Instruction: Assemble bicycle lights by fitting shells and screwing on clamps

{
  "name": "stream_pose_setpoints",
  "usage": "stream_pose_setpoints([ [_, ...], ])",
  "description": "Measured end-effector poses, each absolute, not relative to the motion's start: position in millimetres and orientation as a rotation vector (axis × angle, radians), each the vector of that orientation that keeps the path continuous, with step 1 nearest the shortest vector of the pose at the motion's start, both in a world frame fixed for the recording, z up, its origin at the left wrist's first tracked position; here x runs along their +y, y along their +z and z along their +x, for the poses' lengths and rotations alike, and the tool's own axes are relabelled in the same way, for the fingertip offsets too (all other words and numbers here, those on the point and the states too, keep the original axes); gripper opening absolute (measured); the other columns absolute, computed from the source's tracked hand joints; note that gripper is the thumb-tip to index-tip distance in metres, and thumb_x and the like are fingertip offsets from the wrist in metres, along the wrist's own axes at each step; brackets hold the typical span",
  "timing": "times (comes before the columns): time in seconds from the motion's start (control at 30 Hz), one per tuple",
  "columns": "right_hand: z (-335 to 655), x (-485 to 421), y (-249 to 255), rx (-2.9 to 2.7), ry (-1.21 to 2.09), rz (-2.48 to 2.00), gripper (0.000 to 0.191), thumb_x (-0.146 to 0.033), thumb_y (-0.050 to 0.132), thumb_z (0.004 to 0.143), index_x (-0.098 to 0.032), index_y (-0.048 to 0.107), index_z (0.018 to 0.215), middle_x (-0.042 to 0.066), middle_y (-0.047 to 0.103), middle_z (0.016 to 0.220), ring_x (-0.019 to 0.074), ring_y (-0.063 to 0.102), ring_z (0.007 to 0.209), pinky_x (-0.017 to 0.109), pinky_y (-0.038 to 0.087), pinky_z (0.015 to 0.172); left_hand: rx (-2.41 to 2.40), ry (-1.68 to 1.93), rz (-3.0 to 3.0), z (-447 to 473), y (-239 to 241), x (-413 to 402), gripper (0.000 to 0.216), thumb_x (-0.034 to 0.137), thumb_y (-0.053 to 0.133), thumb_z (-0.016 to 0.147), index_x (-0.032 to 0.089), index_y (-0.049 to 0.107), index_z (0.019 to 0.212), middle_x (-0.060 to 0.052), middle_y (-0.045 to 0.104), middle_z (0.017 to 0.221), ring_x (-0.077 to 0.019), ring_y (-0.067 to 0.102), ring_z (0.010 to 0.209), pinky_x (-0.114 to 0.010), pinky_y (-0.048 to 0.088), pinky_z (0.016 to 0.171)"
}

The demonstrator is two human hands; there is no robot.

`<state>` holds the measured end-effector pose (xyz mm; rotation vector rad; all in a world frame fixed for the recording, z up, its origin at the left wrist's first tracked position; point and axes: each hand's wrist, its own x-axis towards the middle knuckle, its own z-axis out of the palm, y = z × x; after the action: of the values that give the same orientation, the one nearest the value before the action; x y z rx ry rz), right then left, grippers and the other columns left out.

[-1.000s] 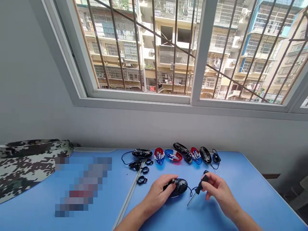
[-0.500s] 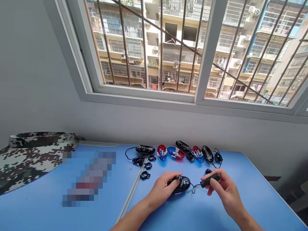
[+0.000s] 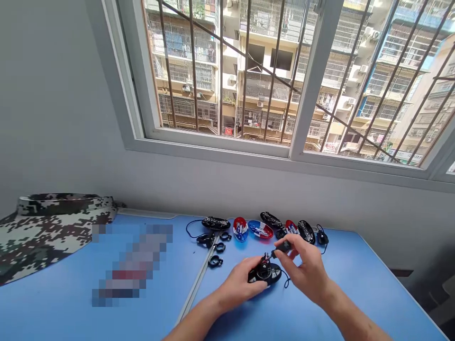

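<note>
Got the black light housing [image 3: 266, 273] pinned near me on the blue table [image 3: 355, 293] with my left hand [image 3: 239, 284], right hand [image 3: 302, 265] gripping the screwdriver [image 3: 280, 248], tip angled down-left onto its top.

Bright daylight floods through the window [image 3: 270, 76]; edges bow, one table patch pixelated.

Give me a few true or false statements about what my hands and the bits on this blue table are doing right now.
1. The left hand steadies a black oval housing on the blue table. True.
2. The right hand is empty. False: it holds a black-handled screwdriver, tip down at the housing.
3. Red-and-blue oval shells lie in a row by the wall. True.
4. A camouflage cloth lies at the right end of the table. False: it lies at the left.
</note>
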<state>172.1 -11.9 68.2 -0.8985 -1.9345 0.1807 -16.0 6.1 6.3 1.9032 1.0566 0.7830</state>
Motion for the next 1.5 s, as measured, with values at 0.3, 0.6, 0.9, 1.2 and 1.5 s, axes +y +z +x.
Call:
stream_pose_setpoints([
  [0.3,181,-15,55,-1.937,0.04,-0.849,0.015,-0.026,0.053,0.091,-0.022,0.051,0.106,0.004,0.072,0.083,0.0133,0.065,0.06,0.023,0.053,0.051,1.039,0.761,1.874,-8,6,-2,0.038,0.02,0.064,0.066,0.022,0.064,0.104,-0.001,0.067,0.104,-0.0242,0.057,0.098,-0.029,0.045,0.088],
  [0.6,182,-22,61,-1.98,-0.105,-0.777,0.022,-0.023,0.055,0.092,-0.02,0.05,0.113,0.003,0.072,0.079,0.0127,0.06,0.058,0.024,0.05,0.053,0.975,0.767,1.936,-4,11,-8,0.039,0.014,0.061,0.066,0.021,0.066,0.103,-0.001,0.068,0.103,-0.0227,0.058,0.097,-0.027,0.044,0.087],
  [0.9,181,-23,60,-1.969,-0.073,-0.766,0.021,-0.021,0.056,0.092,-0.02,0.05,0.112,0.002,0.07,0.078,0.0119,0.061,0.06,0.022,0.05,0.054,0.924,0.757,1.92,-6,15,-10,0.045,0.013,0.06,0.065,0.02,0.066,0.11,-0.003,0.068,0.111,-0.0249,0.057,0.103,-0.029,0.043,0.092],
  [1.2,180,-24,60,-1.954,-0.066,-0.781,0.021,-0.022,0.056,0.092,-0.02,0.051,0.111,0.001,0.069,0.076,0.0111,0.059,0.059,0.021,0.049,0.054,0.897,0.765,1.93,-4,18,-10,0.045,0.011,0.059,0.064,0.021,0.067,0.107,-0.002,0.068,0.113,-0.0244,0.057,0.104,-0.03,0.043,0.093],
  [1.5,175,-24,60,-1.964,-0.098,-0.806,0.01,-0.024,0.054,0.093,-0.02,0.05,0.102,-0.001,0.064,0.071,0.0111,0.055,0.057,0.021,0.046,0.053,0.888,0.764,1.954,-3,17,-10,0.047,0.011,0.058,0.064,0.021,0.065,0.109,-0.002,0.068,0.115,-0.0235,0.057,0.102,-0.03,0.043,0.092],
])
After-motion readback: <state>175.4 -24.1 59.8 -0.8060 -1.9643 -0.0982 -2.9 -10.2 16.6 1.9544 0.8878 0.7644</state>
